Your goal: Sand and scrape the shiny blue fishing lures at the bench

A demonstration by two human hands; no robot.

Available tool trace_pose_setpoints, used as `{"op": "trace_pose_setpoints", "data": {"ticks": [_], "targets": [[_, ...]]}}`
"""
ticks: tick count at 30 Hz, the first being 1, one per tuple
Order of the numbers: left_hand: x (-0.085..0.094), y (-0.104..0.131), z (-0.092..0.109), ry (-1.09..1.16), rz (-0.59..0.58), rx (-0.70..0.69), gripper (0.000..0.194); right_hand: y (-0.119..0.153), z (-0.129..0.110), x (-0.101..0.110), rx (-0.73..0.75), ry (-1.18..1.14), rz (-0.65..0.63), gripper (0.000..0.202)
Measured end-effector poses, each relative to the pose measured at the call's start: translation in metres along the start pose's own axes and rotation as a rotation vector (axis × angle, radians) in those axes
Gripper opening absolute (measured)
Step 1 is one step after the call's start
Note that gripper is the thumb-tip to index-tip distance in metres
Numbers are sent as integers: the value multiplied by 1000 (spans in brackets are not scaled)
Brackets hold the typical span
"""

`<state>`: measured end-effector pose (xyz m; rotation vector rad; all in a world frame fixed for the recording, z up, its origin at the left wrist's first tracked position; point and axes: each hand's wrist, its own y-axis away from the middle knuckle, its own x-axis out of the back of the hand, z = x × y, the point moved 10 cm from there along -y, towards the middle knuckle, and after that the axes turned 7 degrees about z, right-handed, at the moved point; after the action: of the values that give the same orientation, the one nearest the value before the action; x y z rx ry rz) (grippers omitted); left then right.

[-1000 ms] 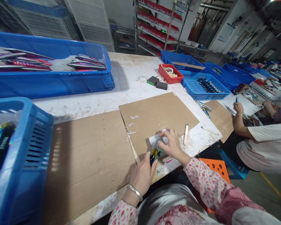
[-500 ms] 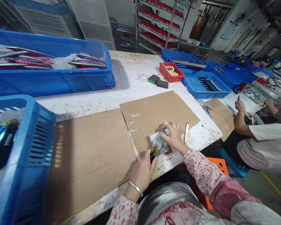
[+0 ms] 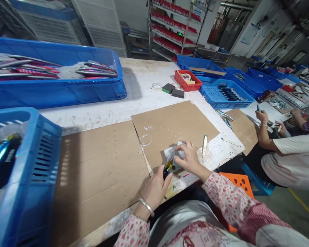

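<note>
My left hand (image 3: 156, 187) is closed around a dark fishing lure (image 3: 168, 168) with a yellow end, which points away from me at the front edge of the cardboard. Close by on the right, my right hand (image 3: 189, 158) pinches a crumpled grey cloth-like piece (image 3: 179, 145) beside the lure's tip. Under the fingers lies a grey-white sheet (image 3: 167, 151), partly hidden by both hands. Whether the cloth touches the lure I cannot tell. To the right of my right hand, a white-handled tool (image 3: 204, 146) rests on the table.
Cardboard sheets (image 3: 105, 161) cover the near table. At left stand a blue basket (image 3: 45, 154) and a long blue bin (image 3: 67, 91) of lures. Farther back are dark blocks (image 3: 178, 93), a red box (image 3: 187, 85) and a blue tray (image 3: 221, 103). A co-worker's hand (image 3: 262, 116) works at right.
My right hand has shifted slightly left, bringing the grey piece nearer the lure and over the sheet. My left hand has moved only slightly and keeps the lure.
</note>
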<state>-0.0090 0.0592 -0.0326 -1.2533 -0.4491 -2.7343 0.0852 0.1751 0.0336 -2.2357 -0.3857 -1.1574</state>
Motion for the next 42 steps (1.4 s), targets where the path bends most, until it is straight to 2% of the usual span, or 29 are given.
{"op": "trace_pose_setpoints", "data": {"ticks": [3, 8, 11, 15, 20, 23, 25, 28, 32, 37, 42], "targets": [[-1, -1, -3, 21, 12, 5, 42, -2, 4, 5, -25, 53, 36, 26], [-2, -2, -4, 38, 6, -2, 43, -5, 1, -2, 20, -2, -35, 27], [-1, -2, -5, 59, 15, 1, 44, -6, 8, 4, -30, 64, 17, 26], [-2, -2, -6, 90, 4, -8, 42, -3, -4, -1, 46, 8, -34, 27], [-2, -2, -7, 94, 18, 2, 44, -5, 3, 4, -32, 57, 16, 27], [-1, -2, -5, 93, 10, -4, 40, -6, -2, -4, 20, -28, -49, 29], [0, -2, -4, 82, 19, -4, 40, -8, 2, -5, -15, -35, -51, 27], [2, -2, -6, 69, 34, 4, 40, -8, 9, 1, -100, 23, 14, 26], [1, -3, -5, 89, 19, -16, 38, -5, -1, -9, -8, -41, -51, 28], [8, 2, -2, 23, 28, 14, 39, -28, 35, 5, -162, -3, 85, 27], [25, 11, 11, -217, 29, -32, 45, -44, 57, 32, -235, -238, 264, 18]]}}
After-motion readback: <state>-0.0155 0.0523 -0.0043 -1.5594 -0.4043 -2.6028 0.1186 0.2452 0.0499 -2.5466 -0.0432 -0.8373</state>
